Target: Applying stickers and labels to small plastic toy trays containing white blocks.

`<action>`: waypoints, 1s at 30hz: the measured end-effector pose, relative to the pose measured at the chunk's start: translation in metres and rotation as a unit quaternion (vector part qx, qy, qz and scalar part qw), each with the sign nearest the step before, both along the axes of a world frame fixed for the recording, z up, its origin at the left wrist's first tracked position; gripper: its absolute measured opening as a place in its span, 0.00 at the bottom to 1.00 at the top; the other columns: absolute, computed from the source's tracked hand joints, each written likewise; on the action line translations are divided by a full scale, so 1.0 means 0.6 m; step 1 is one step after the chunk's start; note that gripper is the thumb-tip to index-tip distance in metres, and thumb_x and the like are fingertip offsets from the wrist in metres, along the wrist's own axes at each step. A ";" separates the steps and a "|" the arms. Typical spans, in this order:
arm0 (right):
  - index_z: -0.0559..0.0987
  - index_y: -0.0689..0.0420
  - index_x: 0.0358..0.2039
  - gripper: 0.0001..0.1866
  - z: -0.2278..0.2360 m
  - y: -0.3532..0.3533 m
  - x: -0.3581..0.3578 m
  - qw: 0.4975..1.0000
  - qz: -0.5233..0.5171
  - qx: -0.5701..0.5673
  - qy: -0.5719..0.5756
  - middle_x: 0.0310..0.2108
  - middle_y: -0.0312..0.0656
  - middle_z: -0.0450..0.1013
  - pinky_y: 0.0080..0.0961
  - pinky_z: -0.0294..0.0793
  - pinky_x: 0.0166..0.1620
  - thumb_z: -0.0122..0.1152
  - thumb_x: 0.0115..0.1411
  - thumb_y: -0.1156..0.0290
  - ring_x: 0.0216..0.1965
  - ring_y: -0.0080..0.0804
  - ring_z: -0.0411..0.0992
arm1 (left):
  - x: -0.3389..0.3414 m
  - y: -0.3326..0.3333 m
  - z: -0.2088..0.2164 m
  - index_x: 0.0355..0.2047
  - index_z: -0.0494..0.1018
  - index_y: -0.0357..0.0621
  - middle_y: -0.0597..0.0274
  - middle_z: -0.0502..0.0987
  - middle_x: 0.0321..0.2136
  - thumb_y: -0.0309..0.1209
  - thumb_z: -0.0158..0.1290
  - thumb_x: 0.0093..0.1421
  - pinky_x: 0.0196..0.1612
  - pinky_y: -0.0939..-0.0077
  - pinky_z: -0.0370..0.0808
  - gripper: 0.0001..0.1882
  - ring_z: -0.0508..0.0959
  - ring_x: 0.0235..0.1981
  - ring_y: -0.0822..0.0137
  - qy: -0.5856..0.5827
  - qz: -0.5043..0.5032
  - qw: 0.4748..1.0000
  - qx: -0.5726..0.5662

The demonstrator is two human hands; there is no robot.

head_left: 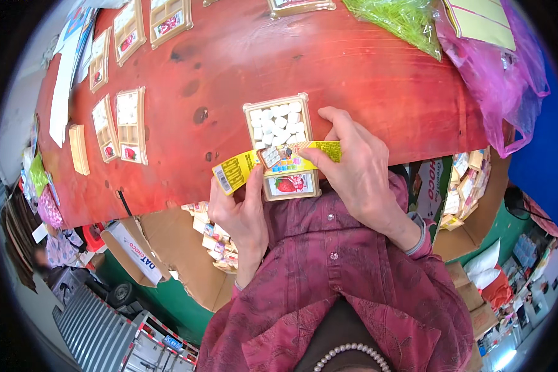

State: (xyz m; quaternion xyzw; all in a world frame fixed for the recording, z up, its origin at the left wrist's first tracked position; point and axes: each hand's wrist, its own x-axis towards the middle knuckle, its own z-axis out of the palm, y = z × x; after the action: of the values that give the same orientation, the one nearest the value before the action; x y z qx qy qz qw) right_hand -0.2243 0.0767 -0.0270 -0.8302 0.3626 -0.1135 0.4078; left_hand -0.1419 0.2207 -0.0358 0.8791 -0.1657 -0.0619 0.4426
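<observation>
In front of me, at the table's near edge, is a small cream plastic tray (pixel 275 101). White rounded sweets (pixel 279 126) fill its far compartment, and a card with a strawberry picture (pixel 290 184) shows in the near one. A yellow printed paper band (pixel 289 159) lies across the tray's middle, both ends sticking out past the sides. My left hand (pixel 240 211) pinches the band's left part, thumb at the tray's left side; its other fingers are partly hidden beneath. My right hand (pixel 359 167) presses its thumb on the band's right part, the index finger raised near the tray's right side.
Several similar trays (pixel 144 127) lie at the left of the red table (pixel 223 68). At the far right are a bag of green shreds (pixel 394 22) and a purple plastic bag (pixel 502 74). Below the edge, cardboard boxes (pixel 173 248) hold many small packs (pixel 214 239).
</observation>
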 end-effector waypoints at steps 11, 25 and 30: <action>0.72 0.61 0.45 0.28 -0.008 0.023 -0.006 0.997 0.071 -0.005 -0.026 0.23 0.44 0.70 0.33 0.70 0.30 0.70 0.43 0.70 0.26 0.41 0.71 | -0.032 0.099 -0.029 0.38 0.74 0.30 0.55 0.79 0.34 0.23 0.53 0.58 0.37 0.75 0.77 0.10 0.79 0.30 0.69 0.469 0.107 0.833 -0.274; 0.67 0.63 0.51 0.28 -0.009 0.019 -0.029 0.851 0.035 0.491 -0.182 0.29 0.42 0.74 0.18 0.72 0.29 0.67 0.49 0.76 0.30 0.24 0.74 | -0.041 0.079 -0.005 0.47 0.68 0.31 0.53 0.76 0.43 0.23 0.55 0.53 0.51 0.68 0.73 0.21 0.77 0.43 0.64 0.414 0.132 0.775 -0.459; 0.64 0.65 0.54 0.33 -0.001 0.009 -0.029 0.726 0.037 0.658 -0.196 0.34 0.38 0.74 0.11 0.73 0.30 0.66 0.47 0.80 0.31 0.20 0.74 | -0.032 0.072 0.004 0.50 0.66 0.33 0.53 0.74 0.46 0.27 0.58 0.50 0.51 0.67 0.73 0.26 0.76 0.45 0.63 0.460 0.095 0.740 -0.481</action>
State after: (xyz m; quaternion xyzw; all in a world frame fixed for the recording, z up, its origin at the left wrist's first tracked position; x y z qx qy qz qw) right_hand -0.2416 0.0823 -0.0274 -0.3260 0.2275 0.0085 0.9176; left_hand -0.1608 0.2639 -0.0334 0.4254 0.1350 -0.3283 0.8325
